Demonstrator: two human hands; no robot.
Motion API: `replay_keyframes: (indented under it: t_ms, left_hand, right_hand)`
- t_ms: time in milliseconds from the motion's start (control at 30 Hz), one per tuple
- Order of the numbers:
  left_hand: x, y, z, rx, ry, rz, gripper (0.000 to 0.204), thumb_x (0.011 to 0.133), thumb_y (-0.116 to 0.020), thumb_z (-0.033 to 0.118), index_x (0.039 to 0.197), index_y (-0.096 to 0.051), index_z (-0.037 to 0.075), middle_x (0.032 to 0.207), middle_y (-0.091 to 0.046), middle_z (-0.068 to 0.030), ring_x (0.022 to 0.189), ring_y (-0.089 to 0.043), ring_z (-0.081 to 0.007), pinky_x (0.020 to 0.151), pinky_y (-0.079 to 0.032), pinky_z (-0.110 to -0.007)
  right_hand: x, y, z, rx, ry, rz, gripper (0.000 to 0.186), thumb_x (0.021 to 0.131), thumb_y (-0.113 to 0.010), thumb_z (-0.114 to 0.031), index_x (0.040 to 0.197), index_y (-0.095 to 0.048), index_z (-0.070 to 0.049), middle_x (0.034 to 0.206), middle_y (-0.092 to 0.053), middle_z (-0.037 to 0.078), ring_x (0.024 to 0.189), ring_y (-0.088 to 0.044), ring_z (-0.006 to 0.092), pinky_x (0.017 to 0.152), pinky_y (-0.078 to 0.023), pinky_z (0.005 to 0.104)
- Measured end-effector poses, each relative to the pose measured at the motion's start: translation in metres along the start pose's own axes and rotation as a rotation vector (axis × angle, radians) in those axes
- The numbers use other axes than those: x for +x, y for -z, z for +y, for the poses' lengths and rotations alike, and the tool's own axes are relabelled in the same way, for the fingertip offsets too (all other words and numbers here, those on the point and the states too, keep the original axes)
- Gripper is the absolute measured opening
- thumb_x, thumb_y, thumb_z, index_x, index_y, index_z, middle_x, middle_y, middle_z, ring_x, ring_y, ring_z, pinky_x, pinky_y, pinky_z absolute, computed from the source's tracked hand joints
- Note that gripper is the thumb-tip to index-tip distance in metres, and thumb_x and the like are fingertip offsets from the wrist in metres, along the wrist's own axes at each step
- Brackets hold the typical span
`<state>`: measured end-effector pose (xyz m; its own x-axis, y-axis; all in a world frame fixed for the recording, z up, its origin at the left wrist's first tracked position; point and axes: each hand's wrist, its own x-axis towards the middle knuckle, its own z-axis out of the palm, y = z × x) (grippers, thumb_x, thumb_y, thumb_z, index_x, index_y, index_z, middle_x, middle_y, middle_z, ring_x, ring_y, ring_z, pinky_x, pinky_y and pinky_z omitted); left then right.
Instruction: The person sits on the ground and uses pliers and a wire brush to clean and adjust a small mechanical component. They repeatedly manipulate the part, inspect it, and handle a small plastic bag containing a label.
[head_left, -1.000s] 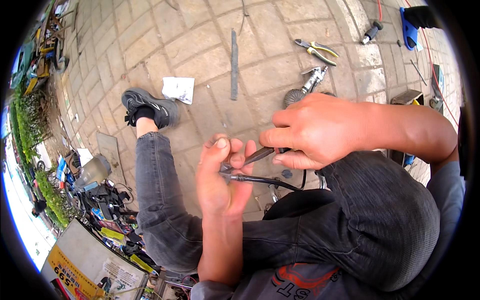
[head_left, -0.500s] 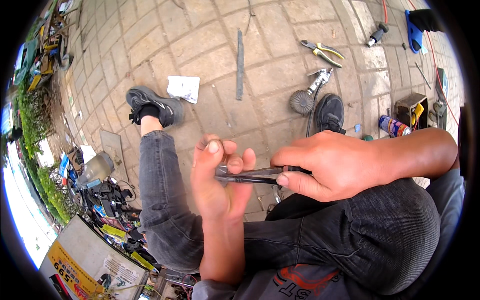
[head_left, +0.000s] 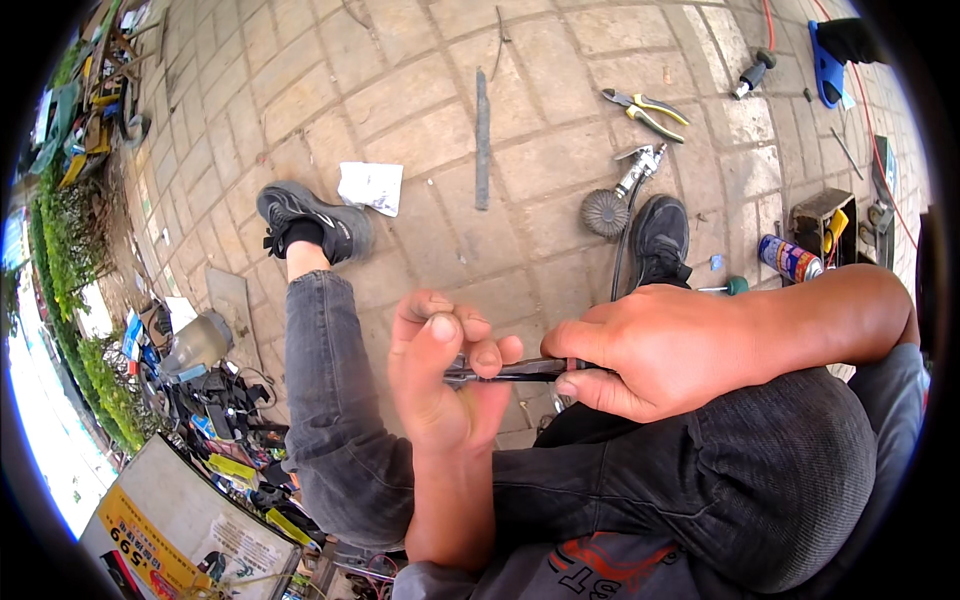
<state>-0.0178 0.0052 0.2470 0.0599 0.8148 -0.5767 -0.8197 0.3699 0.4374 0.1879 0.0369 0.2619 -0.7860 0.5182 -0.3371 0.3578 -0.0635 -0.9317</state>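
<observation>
My right hand (head_left: 660,345) grips one end of a slim dark tool (head_left: 535,369), index finger over it and thumb beneath. A thin reddish band shows on the tool near those fingers. Its greyish far end reaches in among the fingers of my left hand (head_left: 445,370). That hand is closed, with thumb and curled fingers drawn together in a pinch. Whatever they hold is hidden, and the tool's kind is not clear. Both hands are above my lap, close to each other.
On the paving lie yellow-handled cutting pliers (head_left: 645,112), an air tool with a round wire brush (head_left: 606,212), a flat grey strip (head_left: 482,140) and a white packet (head_left: 370,187). A spray can (head_left: 788,257) lies at right. Cluttered tools and a sign board (head_left: 170,520) crowd the left.
The tool's two long arms were apart before and now lie close together. Both hands appear slightly lower, and the whole view has shifted a little.
</observation>
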Motion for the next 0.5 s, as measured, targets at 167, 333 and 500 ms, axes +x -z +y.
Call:
replay_keyframes:
  t_ms: [167, 333, 500]
  left_hand:
    - [-0.001, 0.001, 0.0, 0.0, 0.016, -0.084, 0.013, 0.088, -0.057, 0.003, 0.101, -0.056, 0.005, 0.085, -0.066, -0.0136, 0.063, -0.064, -0.0182, 0.07, -0.06, -0.043]
    - [0.002, 0.003, -0.002, -0.018, 0.023, -0.084, 0.015, 0.088, -0.057, 0.003, 0.103, -0.056, 0.005, 0.086, -0.066, -0.0145, 0.066, -0.065, -0.019, 0.074, -0.06, -0.045]
    - [0.002, 0.005, 0.003, -0.024, -0.027, -0.168, 0.021, 0.089, -0.057, 0.004, 0.11, -0.053, 0.007, 0.088, -0.065, -0.0123, 0.07, -0.065, -0.0183, 0.081, -0.058, -0.047]
  right_hand:
    - [0.001, 0.008, 0.003, 0.123, -0.005, -0.122, 0.031, 0.096, -0.052, -0.028, 0.088, -0.053, 0.002, 0.06, -0.057, 0.025, 0.058, -0.057, 0.0453, 0.055, -0.046, 0.0514]
    - [0.005, 0.017, 0.004, 0.151, -0.053, -0.196, 0.033, 0.097, -0.051, -0.029, 0.086, -0.054, 0.002, 0.06, -0.057, 0.024, 0.057, -0.057, 0.0448, 0.054, -0.045, 0.0499]
    - [0.006, 0.013, 0.004, 0.072, 0.074, -0.064, 0.035, 0.096, -0.052, -0.029, 0.084, -0.053, 0.003, 0.058, -0.056, 0.024, 0.058, -0.057, 0.0444, 0.054, -0.046, 0.0502]
